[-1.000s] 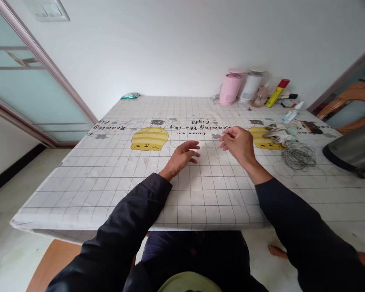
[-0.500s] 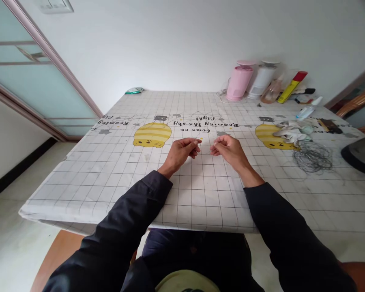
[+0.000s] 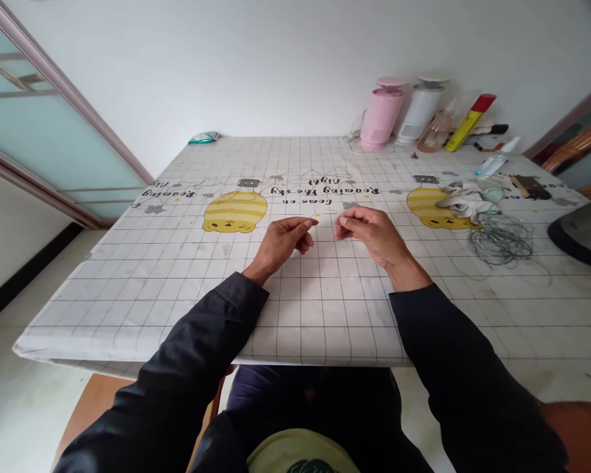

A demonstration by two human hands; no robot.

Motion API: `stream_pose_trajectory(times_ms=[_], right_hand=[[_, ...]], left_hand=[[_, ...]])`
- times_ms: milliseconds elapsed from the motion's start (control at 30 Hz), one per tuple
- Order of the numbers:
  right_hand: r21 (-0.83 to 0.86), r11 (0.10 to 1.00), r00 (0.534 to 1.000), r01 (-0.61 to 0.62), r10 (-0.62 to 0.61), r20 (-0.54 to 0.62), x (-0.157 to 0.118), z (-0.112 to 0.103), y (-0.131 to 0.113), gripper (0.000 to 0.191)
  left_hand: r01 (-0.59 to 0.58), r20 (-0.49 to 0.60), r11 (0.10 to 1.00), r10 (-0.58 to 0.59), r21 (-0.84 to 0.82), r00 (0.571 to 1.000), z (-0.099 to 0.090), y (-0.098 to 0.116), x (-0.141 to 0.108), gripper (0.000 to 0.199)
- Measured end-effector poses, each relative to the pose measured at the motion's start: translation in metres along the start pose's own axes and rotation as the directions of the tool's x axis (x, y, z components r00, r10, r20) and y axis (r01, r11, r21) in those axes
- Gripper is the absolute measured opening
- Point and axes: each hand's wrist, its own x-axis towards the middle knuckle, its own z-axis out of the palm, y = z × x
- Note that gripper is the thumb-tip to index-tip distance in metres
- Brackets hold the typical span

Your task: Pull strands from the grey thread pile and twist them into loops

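My left hand (image 3: 286,240) is closed in a pinch above the tablecloth, thumb pressed to the forefinger. Across a small gap, my right hand (image 3: 369,231) makes a similar pinch, its fingertips facing the left ones. Whatever the fingertips hold, if anything, is too fine to make out. Beneath both hands lies the white checked tablecloth (image 3: 325,295), printed with yellow striped cartoon animals and lettering. To the right of my right hand sits a loose tangle of thin dark wire or thread (image 3: 500,240), touching a crumpled whitish cloth or glove (image 3: 467,200).
Along the wall stand a pink cylindrical device (image 3: 381,118), a white one (image 3: 418,115), a clear pinkish bottle (image 3: 436,131) and a yellow-and-red box (image 3: 469,125). A small clear bottle (image 3: 495,163) is nearer. A dark grey object (image 3: 584,240) edges the right; a green packet (image 3: 205,137) lies far left.
The view has tilted and shifted a little, so the table sits slightly higher and further left in it. Both hands keep their pinches, with the right hand turned slightly.
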Motion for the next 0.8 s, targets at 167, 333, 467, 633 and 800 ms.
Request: stream_pose_trajectory(times_ms=[167,333,467,633,800], right_hand=[[0.049,0.999,1.000,0.005,-0.005,-0.002,-0.001,-0.001,-0.004,0.019],[0.007,1.000,1.000,-0.012,0.012,0.008,-0.002,-0.004,-0.004,0.011],[-0.032,0.999,1.000,-0.010,0.011,0.025,-0.003,-0.002,-0.002,0.025],[-0.017,1.000,1.000,-0.010,0.010,0.002,-0.003,-0.001,-0.002,0.036],[0.008,1.000,0.998,-0.011,0.011,-0.054,-0.002,-0.002,-0.003,0.035]], left_hand=[[0.017,0.027,0.992,-0.013,-0.122,1.000,-0.003,0.004,0.001,0.040],[0.035,-0.025,0.969,-0.042,-0.245,0.999,-0.007,0.010,0.003,0.035],[0.026,-0.042,0.976,-0.036,-0.217,0.998,-0.006,0.010,0.003,0.034],[0.000,-0.031,0.977,-0.007,-0.215,1.000,-0.005,0.006,0.002,0.034],[-0.036,-0.038,0.974,0.028,-0.223,0.999,-0.006,0.007,0.003,0.030]])
